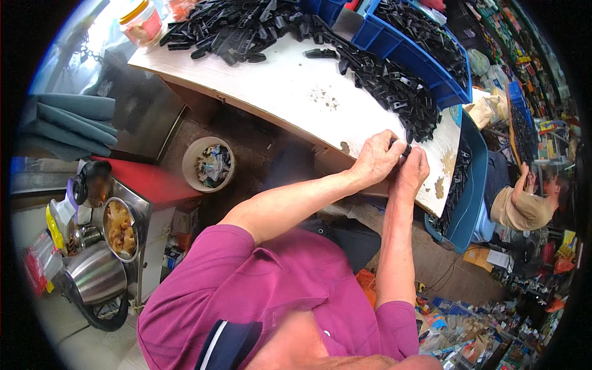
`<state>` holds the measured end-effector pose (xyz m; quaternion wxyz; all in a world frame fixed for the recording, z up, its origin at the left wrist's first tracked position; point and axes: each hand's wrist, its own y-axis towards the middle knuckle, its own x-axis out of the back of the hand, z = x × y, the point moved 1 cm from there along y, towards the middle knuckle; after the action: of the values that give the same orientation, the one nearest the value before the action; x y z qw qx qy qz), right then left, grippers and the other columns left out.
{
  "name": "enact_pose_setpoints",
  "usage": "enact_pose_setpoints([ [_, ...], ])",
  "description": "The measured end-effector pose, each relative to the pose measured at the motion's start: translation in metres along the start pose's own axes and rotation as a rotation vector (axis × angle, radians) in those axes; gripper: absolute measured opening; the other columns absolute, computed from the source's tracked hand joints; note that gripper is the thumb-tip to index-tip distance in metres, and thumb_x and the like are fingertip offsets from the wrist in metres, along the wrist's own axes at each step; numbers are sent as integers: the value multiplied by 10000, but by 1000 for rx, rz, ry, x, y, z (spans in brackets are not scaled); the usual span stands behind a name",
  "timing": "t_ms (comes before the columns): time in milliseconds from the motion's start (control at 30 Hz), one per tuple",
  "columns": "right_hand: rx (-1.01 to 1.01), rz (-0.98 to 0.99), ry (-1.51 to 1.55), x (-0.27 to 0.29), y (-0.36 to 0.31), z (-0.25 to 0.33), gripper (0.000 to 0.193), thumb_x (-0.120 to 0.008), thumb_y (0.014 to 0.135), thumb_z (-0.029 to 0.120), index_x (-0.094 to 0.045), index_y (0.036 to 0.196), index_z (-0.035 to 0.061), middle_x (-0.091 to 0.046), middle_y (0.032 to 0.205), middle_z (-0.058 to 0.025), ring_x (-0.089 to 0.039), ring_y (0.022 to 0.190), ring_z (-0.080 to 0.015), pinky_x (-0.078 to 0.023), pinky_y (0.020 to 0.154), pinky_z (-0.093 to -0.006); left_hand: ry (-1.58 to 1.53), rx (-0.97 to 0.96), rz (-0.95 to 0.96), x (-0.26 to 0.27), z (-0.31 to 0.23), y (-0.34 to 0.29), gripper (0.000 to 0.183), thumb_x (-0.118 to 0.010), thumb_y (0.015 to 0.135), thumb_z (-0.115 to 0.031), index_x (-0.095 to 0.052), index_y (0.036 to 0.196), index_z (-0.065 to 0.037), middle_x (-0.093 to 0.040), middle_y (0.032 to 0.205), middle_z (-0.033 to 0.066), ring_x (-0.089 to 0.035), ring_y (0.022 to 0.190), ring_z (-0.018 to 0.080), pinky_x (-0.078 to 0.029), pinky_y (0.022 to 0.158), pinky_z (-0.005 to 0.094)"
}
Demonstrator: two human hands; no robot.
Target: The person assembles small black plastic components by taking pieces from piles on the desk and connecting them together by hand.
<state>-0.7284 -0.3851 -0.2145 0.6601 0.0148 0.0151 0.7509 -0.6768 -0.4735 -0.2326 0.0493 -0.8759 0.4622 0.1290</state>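
My left hand and my right hand meet over the front edge of the white table, near its right end. Both have their fingers closed on one small black plastic part, mostly covered by the fingers. Just beyond them lies a heap of similar black plastic parts along the table's right side. A larger heap of black parts covers the far left of the tabletop. What exactly the parts are cannot be made out.
A blue crate full of black parts stands at the back right. Beside the table's right end is a teal tub with more parts. A white bucket of scraps, a kettle and a bowl are left. Another person sits far right.
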Motion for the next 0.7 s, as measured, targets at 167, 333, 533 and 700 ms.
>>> enact_pose_setpoints([
  [167,-201,-35,76,1,-1,15,271,-456,970,247,-511,785,56,-373,546,0,-395,414,-128,-505,456,-340,515,-279,-87,48,-19,28,345,-634,899,-306,-615,1112,-34,-650,951,211,-652,892,367,-504,808,466],
  [333,-272,-339,221,49,48,25,281,-497,923,273,-502,874,-3,-324,534,-47,-419,423,-187,-572,500,-494,1361,-434,-432,142,-46,102,305,-654,867,-188,-666,1165,-127,-639,1107,112,-582,1047,329,-461,879,468],
  [533,-212,-637,159,100,69,32,343,-621,889,321,-530,846,-7,-395,544,-75,-483,476,-214,-593,518,-513,1439,-340,-388,163,-43,115,287,-599,862,-130,-679,1129,-199,-675,1093,65,-587,1045,313,-439,877,482],
  [700,-311,-188,43,77,57,14,327,-763,823,268,-598,884,-8,-512,594,-70,-449,386,-161,-546,432,-378,1239,-541,-503,164,-45,107,261,-610,825,-86,-648,1079,-133,-705,974,80,-613,945,322,-451,823,457],
])
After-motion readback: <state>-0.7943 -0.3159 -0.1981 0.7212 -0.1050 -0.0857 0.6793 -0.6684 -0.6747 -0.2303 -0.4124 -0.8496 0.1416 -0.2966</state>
